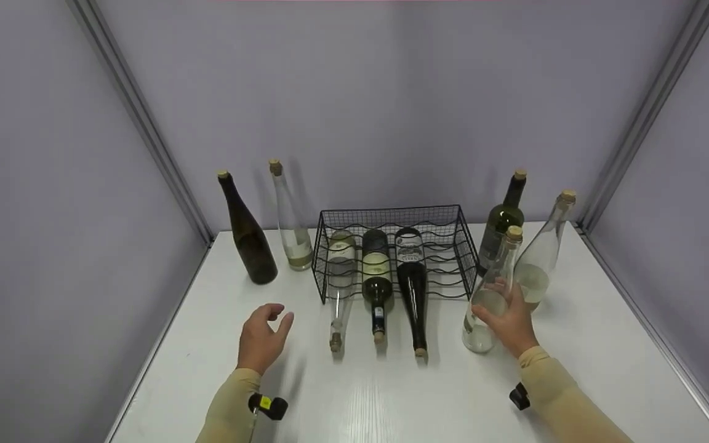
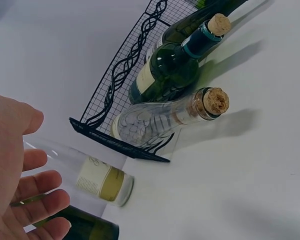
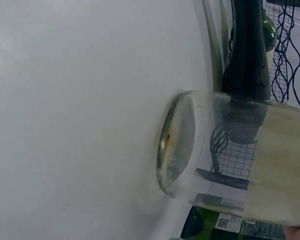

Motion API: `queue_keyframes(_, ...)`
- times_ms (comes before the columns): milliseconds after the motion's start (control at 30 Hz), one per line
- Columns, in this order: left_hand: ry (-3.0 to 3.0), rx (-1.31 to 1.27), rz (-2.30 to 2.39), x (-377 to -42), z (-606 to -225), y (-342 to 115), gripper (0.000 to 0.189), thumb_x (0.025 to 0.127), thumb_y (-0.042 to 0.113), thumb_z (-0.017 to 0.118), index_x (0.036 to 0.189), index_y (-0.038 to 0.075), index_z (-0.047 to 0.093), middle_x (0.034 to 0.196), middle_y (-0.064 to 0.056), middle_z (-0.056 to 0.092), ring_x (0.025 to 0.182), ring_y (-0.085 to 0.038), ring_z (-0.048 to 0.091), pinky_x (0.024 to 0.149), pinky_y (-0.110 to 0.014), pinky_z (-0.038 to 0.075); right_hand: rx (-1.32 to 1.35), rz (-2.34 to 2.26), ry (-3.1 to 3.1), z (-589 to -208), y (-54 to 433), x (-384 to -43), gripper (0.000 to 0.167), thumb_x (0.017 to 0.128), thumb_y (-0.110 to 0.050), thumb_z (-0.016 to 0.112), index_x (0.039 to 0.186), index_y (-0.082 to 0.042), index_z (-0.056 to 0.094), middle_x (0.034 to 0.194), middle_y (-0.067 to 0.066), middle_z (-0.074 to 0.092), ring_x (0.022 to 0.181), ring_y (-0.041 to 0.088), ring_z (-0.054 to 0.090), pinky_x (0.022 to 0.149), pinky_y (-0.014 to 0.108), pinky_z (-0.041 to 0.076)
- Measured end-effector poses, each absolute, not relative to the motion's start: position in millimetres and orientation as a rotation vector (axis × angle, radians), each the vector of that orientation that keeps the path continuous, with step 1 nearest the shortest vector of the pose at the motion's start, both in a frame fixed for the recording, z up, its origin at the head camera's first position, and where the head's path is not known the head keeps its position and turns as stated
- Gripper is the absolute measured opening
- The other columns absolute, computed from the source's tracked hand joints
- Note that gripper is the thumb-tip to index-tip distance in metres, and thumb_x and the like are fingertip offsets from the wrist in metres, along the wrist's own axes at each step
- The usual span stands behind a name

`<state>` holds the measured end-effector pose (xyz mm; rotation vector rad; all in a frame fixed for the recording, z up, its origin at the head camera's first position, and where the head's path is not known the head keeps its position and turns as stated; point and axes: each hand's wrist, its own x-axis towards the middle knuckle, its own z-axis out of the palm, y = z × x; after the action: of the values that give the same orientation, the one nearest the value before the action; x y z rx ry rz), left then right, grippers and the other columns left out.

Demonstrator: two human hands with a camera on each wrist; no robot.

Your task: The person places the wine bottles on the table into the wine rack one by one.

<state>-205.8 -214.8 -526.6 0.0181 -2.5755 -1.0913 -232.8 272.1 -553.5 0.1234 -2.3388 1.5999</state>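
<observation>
My right hand (image 1: 510, 323) grips a clear glass bottle (image 1: 479, 332) with a cork stopper, right of the rack. In the right wrist view, the base of this clear bottle (image 3: 190, 145) is close to the white tabletop; whether it touches is hard to tell. My left hand (image 1: 261, 338) hovers left of the rack, fingers loosely curved and holding nothing. Between the hands stands a black wire bottle rack (image 1: 391, 212). On it lie a clear bottle (image 1: 342, 252), a green bottle (image 1: 378, 286) and a dark bottle (image 1: 415, 286), corks pointing toward me.
At the left stand a brown bottle (image 1: 253, 246) and a clear bottle (image 1: 296, 240), both corked. A dark green bottle (image 1: 505, 215) and another clear bottle (image 1: 542, 252) stand at the right, behind the gripped one. Grey panels (image 1: 360, 111) enclose the white table (image 1: 354, 400).
</observation>
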Motion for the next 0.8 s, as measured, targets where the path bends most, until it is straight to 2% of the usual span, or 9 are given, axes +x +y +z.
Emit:
queue_keyframes(133,-2.59,0.032,-1.084,-204.7,-526.6,-214.5,0.029,0.091,0.032,0.067,0.11,0.01,0.065,0.104,-0.005,0.065,0.098,-0.024,0.06,0.077,-0.039,0.049,0.117,1.567,-2.441,-563.5,278.7,-228.4,0.092,0.075,-0.031,0.084,0.144,-0.012,0.028,0.145,0.019,0.036,0.135,0.041,0.03,0.106,0.064,0.022)
queue_keyframes(267,-2.608,0.055,-1.101,-204.2,-527.3,-213.8,0.03,0.091,0.033,0.066,0.11,0.01,0.065,0.106,-0.007,0.065,0.096,-0.021,0.059,0.077,-0.039,0.049,0.095,1.619,-2.522,-569.5,282.4,-225.0,0.101,0.072,-0.033,0.086,0.148,-0.015,0.021,0.15,0.021,0.027,0.136,0.041,0.028,0.105,0.064,0.025)
queue_keyframes(467,-2.618,0.075,-1.152,-204.7,-527.6,-211.1,0.03,0.091,0.033,0.066,0.111,0.011,0.065,0.108,-0.008,0.065,0.101,-0.024,0.06,0.08,-0.039,0.048,0.097,1.745,-2.551,-571.9,284.2,-226.2,0.102,0.071,-0.027,0.087,0.149,-0.012,0.022,0.146,0.02,0.034,0.135,0.038,0.031,0.108,0.058,0.025)
queue_keyframes(800,-2.621,0.038,-1.149,-206.4,-526.7,-207.4,0.028,0.092,0.032,0.065,0.11,0.011,0.065,0.106,-0.007,0.065,0.098,-0.023,0.06,0.078,-0.038,0.048,0.109,1.732,-2.57,-573.6,285.9,-228.6,0.092,0.073,-0.026,0.085,0.144,-0.008,0.029,0.139,0.018,0.043,0.129,0.036,0.04,0.106,0.053,0.031)
